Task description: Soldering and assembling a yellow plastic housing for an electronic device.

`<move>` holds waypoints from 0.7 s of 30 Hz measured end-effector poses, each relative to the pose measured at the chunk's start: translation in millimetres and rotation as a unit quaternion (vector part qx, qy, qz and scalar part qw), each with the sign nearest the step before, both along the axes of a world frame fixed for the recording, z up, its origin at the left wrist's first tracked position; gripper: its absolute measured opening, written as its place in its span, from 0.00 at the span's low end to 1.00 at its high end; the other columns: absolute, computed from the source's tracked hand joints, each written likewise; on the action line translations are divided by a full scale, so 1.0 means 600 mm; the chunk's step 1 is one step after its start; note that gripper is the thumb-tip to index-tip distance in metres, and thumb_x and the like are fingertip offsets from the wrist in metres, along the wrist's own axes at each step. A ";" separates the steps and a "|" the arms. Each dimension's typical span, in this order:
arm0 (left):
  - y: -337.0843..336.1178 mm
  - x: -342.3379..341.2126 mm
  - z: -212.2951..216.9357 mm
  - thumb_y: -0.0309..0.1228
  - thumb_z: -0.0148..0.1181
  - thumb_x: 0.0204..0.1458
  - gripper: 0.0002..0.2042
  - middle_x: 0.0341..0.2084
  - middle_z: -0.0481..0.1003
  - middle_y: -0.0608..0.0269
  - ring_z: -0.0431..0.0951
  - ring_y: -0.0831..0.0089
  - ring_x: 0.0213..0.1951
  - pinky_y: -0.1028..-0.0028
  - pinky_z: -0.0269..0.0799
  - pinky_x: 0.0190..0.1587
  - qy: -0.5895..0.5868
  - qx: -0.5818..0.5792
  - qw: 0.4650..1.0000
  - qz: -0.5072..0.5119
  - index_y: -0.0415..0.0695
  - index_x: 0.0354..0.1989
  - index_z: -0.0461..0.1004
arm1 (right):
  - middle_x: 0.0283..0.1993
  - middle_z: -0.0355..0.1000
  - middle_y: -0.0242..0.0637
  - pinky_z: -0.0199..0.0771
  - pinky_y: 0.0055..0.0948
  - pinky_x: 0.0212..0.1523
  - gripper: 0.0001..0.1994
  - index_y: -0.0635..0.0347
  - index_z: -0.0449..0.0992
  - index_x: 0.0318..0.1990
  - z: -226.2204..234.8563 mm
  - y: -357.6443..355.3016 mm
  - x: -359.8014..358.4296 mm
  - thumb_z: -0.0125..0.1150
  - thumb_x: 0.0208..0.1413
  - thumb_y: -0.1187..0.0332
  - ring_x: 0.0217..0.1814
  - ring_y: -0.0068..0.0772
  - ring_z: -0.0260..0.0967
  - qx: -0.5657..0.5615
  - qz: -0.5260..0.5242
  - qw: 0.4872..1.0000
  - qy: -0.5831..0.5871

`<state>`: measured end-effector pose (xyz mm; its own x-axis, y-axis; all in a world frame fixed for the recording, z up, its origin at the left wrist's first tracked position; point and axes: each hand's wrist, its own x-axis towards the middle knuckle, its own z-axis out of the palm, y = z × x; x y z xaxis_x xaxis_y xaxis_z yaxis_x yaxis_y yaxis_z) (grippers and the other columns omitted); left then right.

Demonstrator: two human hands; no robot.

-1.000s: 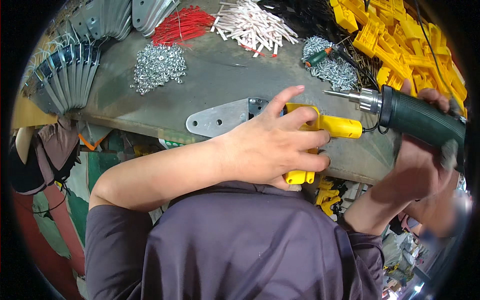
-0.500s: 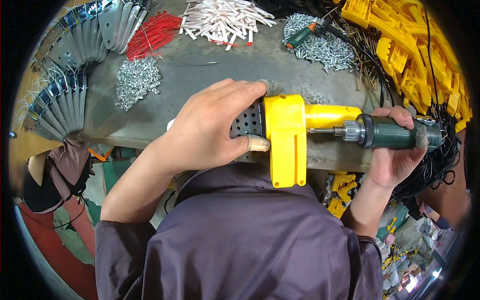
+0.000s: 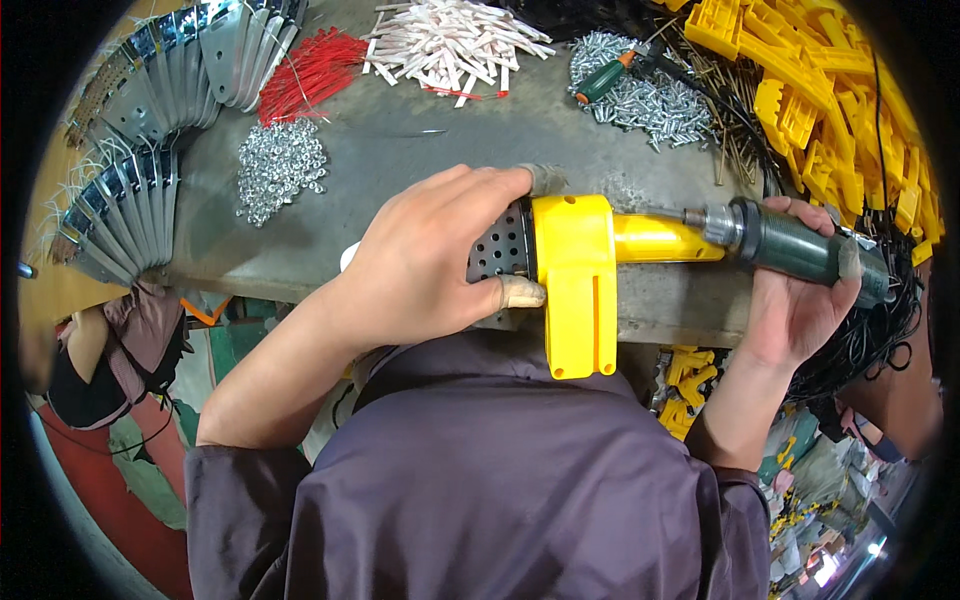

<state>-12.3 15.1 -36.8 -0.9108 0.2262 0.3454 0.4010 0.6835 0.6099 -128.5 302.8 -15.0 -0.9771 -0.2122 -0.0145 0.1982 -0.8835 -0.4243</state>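
Note:
My left hand (image 3: 430,260) is wrapped around the dark perforated metal part (image 3: 498,250) of a yellow plastic housing (image 3: 576,310), with a worn covering on the thumb tip and on a fingertip. The housing has a long yellow handle (image 3: 665,238) pointing right. In my right hand (image 3: 795,310) lies a dark green power screwdriver (image 3: 815,250) with a silver collar, held nearly level. Its bit points left and crosses over the upper edge of the handle; whether it touches is unclear. Part of the metal piece is hidden behind my left hand.
Along the far side of the grey table (image 3: 390,175) lie nuts (image 3: 280,170), red sleeved wires (image 3: 312,75), white tubes (image 3: 455,45) and screws (image 3: 660,105) with a small screwdriver (image 3: 605,78) on them. Metal plates (image 3: 120,215) stand at left. Yellow parts (image 3: 830,90) and black cables (image 3: 890,340) pile up at right.
The power screwdriver's bit has swung up and away from the side of the housing, to above the handle. My left hand and the housing have shifted very slightly right.

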 end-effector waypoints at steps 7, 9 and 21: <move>-0.004 -0.001 0.004 0.31 0.73 0.32 0.33 0.37 0.73 0.45 0.74 0.50 0.40 0.64 0.71 0.43 -0.058 0.020 0.998 0.008 0.29 0.49 0.67 | 0.39 0.62 0.40 0.45 0.46 0.68 0.16 0.69 0.63 0.39 -0.006 -0.017 -0.006 0.61 0.49 0.69 0.48 0.37 0.61 -0.023 0.028 0.999 -0.005; -0.004 -0.002 0.006 0.32 0.72 0.32 0.33 0.37 0.74 0.47 0.74 0.51 0.39 0.63 0.71 0.42 -0.047 0.018 0.999 0.007 0.30 0.50 0.67 | 0.39 0.62 0.39 0.45 0.46 0.68 0.16 0.68 0.63 0.39 -0.006 -0.016 -0.005 0.62 0.48 0.69 0.48 0.36 0.61 -0.034 0.031 0.999 -0.009; -0.003 -0.006 0.001 0.33 0.70 0.36 0.30 0.40 0.71 0.48 0.71 0.49 0.44 0.59 0.68 0.47 -0.034 0.076 0.997 -0.006 0.35 0.49 0.65 | 0.38 0.63 0.38 0.50 0.47 0.66 0.17 0.69 0.62 0.45 0.000 -0.030 -0.014 0.59 0.52 0.69 0.47 0.35 0.62 0.025 0.035 0.999 0.001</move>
